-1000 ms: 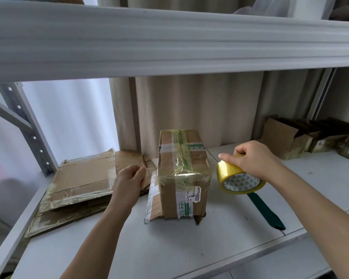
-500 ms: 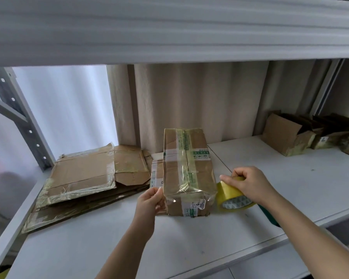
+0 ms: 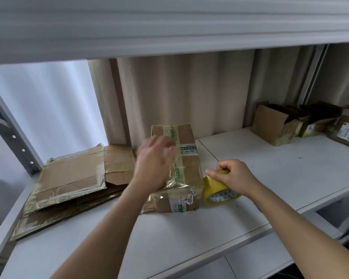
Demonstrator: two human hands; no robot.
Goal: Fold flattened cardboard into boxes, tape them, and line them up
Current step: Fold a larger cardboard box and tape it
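A folded cardboard box (image 3: 186, 158), wrapped in old clear and green-printed tape, stands on the white shelf (image 3: 189, 234) in the middle. My left hand (image 3: 153, 164) lies on the box's top left side, motion-blurred, fingers spread toward the back. My right hand (image 3: 233, 175) grips a roll of yellow tape (image 3: 220, 191) that rests on the shelf right beside the box's near right corner. A stack of flattened cardboard (image 3: 73, 178) lies to the left of the box.
Several folded brown boxes (image 3: 274, 125) stand in a row at the back right. A grey shelf board (image 3: 169, 23) hangs low overhead. A metal upright (image 3: 10, 133) stands at the left. A curtain hangs behind the shelf.
My left hand rose from the box's near left edge onto its top. My right hand lowered the tape roll to the shelf beside the box a moment earlier and stays there.
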